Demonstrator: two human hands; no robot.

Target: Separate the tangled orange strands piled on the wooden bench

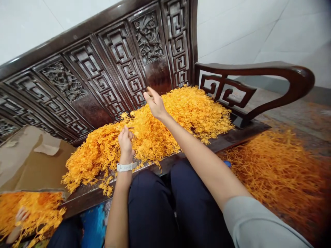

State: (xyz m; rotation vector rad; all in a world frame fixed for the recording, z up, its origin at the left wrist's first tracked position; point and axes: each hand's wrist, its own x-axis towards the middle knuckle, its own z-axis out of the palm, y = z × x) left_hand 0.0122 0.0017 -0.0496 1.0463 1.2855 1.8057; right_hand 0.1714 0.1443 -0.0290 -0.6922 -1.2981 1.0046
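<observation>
Left hand (126,140) closed narrow, fingertips pinched on a small sprig at the near part of the orange sprig heap (155,134); white wristband (126,167) just below it. Right hand (154,102) raised farther out over the same heap, fingers loosely spread, nothing visible in the grasp; whether it touches the sprigs below cannot be told. Heap spread across the seat of the dark carved wooden bench (103,79), under and around both hands, reaching past the right hand toward the curved armrest (271,74). Beyond the right forearm, a second mass of loose orange strands (274,172) on the floor. Left of the left hand, a cardboard sheet (28,162) lying on the seat. Below that, nearer than the left hand, another person's hand (20,215) among a smaller orange pile (38,206). Dark trousered knees (170,203) between the two forearms.
</observation>
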